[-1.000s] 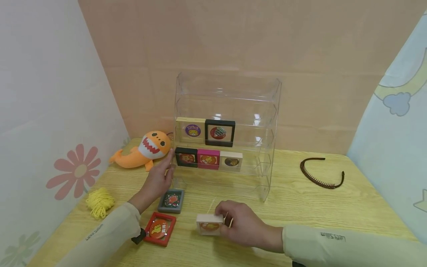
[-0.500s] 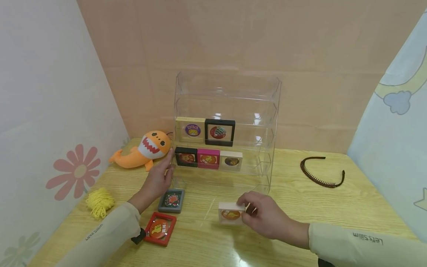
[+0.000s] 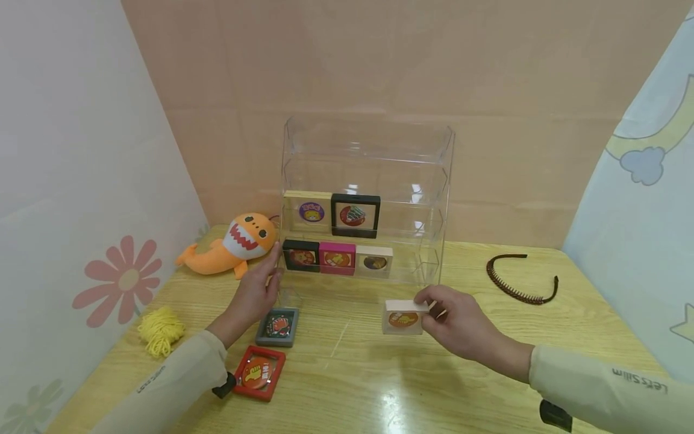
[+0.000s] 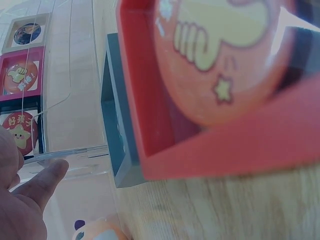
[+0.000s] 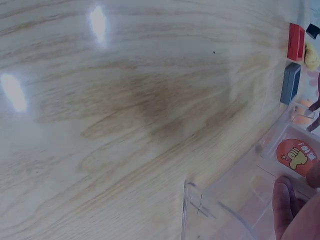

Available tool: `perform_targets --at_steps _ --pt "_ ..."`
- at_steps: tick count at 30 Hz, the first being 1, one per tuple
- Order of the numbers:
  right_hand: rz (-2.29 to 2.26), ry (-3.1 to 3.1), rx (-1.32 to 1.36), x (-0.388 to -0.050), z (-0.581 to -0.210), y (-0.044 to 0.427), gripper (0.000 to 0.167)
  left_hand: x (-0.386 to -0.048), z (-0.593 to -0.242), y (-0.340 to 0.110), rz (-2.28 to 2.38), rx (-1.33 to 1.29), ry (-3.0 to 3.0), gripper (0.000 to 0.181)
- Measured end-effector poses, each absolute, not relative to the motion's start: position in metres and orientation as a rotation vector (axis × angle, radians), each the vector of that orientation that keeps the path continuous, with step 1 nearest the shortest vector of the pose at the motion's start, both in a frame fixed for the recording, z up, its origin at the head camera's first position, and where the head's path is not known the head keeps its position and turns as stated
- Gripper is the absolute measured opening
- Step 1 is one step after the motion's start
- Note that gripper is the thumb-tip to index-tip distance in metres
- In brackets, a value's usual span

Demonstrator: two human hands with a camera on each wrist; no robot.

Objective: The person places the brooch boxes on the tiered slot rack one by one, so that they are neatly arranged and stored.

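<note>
A clear acrylic display rack (image 3: pixel 401 181) stands upright at mid-table. My left hand (image 3: pixel 253 296) rests against the rack's left side, with extended fingers (image 4: pixel 47 181) touching the panel in the left wrist view. Between thumb and fingertips, my right hand (image 3: pixel 461 322) pinches the right end of a white display frame (image 3: pixel 402 318) with a round orange-red thumbs-up badge. It is held upright above the table, in front of the rack's lower right. On the lower occupied tier stand black (image 3: pixel 301 256), pink (image 3: pixel 337 258) and cream (image 3: pixel 374 261) frames; above them are yellow (image 3: pixel 308 212) and black (image 3: pixel 355 216) ones.
A grey frame (image 3: pixel 277 326) and a red frame (image 3: pixel 259 372) lie on the table near my left forearm. Farther left are an orange shark plush (image 3: pixel 230 244) and yellow yarn (image 3: pixel 161 331). A brown headband (image 3: pixel 520 280) lies right of the rack.
My right hand has carried the white frame to the right and up toward the rack's lower right. The left hand has stayed at the rack's left side.
</note>
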State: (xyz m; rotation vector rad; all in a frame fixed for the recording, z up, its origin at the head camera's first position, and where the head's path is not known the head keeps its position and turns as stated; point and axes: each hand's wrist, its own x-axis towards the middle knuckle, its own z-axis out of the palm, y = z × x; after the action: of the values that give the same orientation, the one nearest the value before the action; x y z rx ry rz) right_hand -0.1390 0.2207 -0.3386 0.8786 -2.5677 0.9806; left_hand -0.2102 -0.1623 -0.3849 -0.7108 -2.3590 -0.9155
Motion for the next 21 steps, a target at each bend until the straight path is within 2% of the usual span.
perform_targets --at_steps 14,21 --pt "0.821 -2.512 0.843 -0.155 -0.326 0.234 0.026 -0.209 -0.385 -0.162 -0.916 -0.691 -2.382 0.063" --pt "0.786 -2.451 0.816 -0.167 -0.308 0.237 0.023 -0.210 -0.386 -0.162 -0.916 -0.710 -2.362 0.063"
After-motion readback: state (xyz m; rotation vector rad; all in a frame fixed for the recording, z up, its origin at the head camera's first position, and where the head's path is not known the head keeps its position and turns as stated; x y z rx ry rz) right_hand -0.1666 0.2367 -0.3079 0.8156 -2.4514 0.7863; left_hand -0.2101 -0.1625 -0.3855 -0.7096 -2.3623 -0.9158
